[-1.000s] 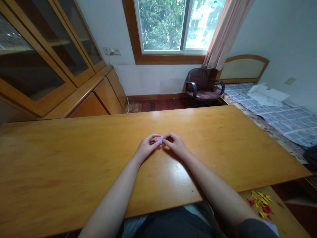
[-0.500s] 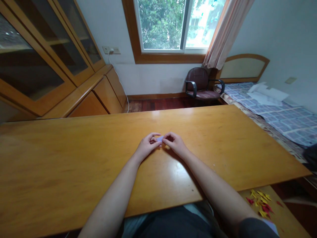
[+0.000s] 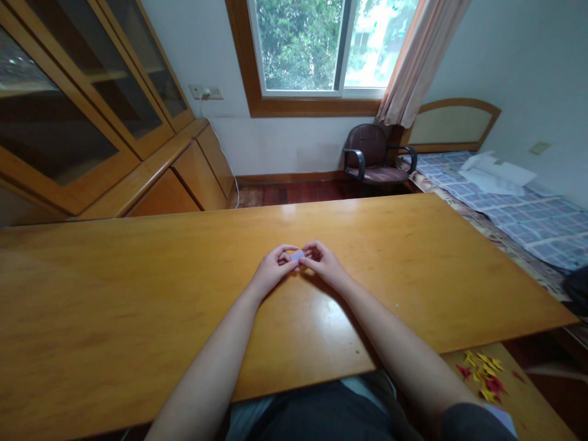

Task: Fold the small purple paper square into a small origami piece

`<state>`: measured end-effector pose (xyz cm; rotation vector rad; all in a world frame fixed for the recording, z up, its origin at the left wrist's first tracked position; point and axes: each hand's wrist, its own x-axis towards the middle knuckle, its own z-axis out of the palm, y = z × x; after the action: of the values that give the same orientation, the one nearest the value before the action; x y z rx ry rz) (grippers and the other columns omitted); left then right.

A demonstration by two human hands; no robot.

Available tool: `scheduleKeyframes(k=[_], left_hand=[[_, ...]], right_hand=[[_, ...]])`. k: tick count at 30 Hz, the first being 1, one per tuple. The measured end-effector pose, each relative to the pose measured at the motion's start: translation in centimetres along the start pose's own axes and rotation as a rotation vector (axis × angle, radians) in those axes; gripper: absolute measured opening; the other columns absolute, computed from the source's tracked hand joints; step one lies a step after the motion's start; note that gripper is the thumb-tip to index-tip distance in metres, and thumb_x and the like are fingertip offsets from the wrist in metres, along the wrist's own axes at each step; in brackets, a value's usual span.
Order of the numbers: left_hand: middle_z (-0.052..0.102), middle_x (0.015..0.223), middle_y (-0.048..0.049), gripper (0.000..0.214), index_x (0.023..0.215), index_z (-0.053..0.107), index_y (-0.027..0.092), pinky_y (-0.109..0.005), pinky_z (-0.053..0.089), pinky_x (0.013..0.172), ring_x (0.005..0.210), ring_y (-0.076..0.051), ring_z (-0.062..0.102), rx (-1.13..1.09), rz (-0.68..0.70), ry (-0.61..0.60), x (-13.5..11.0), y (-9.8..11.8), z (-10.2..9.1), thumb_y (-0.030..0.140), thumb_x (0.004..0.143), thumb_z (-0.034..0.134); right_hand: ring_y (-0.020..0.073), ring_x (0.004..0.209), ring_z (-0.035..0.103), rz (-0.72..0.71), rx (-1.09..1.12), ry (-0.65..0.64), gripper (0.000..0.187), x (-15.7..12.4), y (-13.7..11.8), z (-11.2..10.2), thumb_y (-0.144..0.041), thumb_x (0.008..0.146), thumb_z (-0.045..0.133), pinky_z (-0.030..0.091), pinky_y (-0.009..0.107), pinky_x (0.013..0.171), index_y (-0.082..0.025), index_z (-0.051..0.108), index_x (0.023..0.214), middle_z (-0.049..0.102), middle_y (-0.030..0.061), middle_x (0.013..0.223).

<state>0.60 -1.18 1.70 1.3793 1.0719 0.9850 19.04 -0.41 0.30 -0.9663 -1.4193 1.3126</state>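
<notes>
Currently I'm watching remotely: the bare left hand and bare right hand are pinching a small pale-purple paper piece between them, a yellow-brown wooden table lying beneath their grip.

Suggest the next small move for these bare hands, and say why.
Probably the right hand should press its thumb gently on the small pale-purple flat piece, seemingly paper, while the left hand steadies it: the left thumb and fingers are at its left end, the right thumb at its right, over the glossy yellow-brown wooden table.
</notes>
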Motion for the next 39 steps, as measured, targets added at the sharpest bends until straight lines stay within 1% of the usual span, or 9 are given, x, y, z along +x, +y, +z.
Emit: scheduleKeyframes(k=[9,17,25,30,34,39], left_hand=[[0.067,0.070,0.0023,0.042,0.110,0.062,0.017,-0.030,0.054,0.074,0.074,-0.019,0.071,0.026,0.010,-0.006,0.01,-0.22,0.07,0.038,0.076,0.075],[0.067,0.070,0.0019,0.044,0.110,0.062,0.016,-0.031,0.055,0.074,0.073,-0.019,0.072,-0.032,-0.017,-0.009,-0.03,-0.09,0.11,0.038,0.075,0.076],[0.072,0.072,-0.0030,0.041,0.111,0.061,0.013,-0.030,0.054,0.069,0.068,-0.018,0.070,-0.087,-0.024,-0.026,-0.01,0.11,0.07,0.039,0.079,0.068],[0.069,0.075,-0.0003,0.045,0.112,0.062,0.016,-0.029,0.053,0.074,0.075,-0.018,0.070,-0.047,-0.012,-0.033,-0.05,-0.05,0.10,0.037,0.075,0.075],[0.066,0.071,0.0021,0.044,0.113,0.063,0.017,-0.027,0.051,0.069,0.073,-0.018,0.069,0.017,0.002,-0.021,0.07,-0.40,0.10,0.035,0.074,0.076],[0.063,0.067,0.0033,0.043,0.111,0.063,0.017,-0.026,0.051,0.067,0.070,-0.017,0.069,0.016,0.003,-0.014,0.16,-0.46,0.04,0.036,0.075,0.075]], right_hand=[[0.0139,0.075,0.062,0.016,0.015,-0.006,0.030,-0.02,-0.06,-0.06,-0.033,0.077,0.074,0.046,0.029,0.073,-0.019,0.059,0.098,0.067,0.0000,0.084],[0.0138,0.072,0.061,0.032,0.073,-0.001,0.030,0.16,-0.03,-0.11,-0.032,0.074,0.075,0.045,0.029,0.072,-0.020,0.058,0.096,0.066,-0.0015,0.080],[0.0146,0.072,0.062,0.041,0.085,-0.009,0.030,0.05,-0.29,-0.18,-0.033,0.074,0.075,0.045,0.030,0.072,-0.020,0.058,0.095,0.067,-0.0011,0.081],[0.0138,0.071,0.061,0.045,0.061,-0.002,0.030,0.03,-0.40,-0.10,-0.033,0.074,0.075,0.044,0.028,0.070,-0.020,0.059,0.096,0.067,-0.0012,0.081],[0.0134,0.071,0.061,0.048,0.048,0.002,0.030,0.02,-0.40,-0.04,-0.033,0.074,0.074,0.044,0.028,0.070,-0.020,0.058,0.096,0.067,-0.0017,0.081],[0.0135,0.070,0.062,0.041,0.070,0.001,0.030,0.11,-0.07,-0.03,-0.034,0.074,0.074,0.046,0.029,0.070,-0.020,0.058,0.096,0.067,-0.0017,0.079]])
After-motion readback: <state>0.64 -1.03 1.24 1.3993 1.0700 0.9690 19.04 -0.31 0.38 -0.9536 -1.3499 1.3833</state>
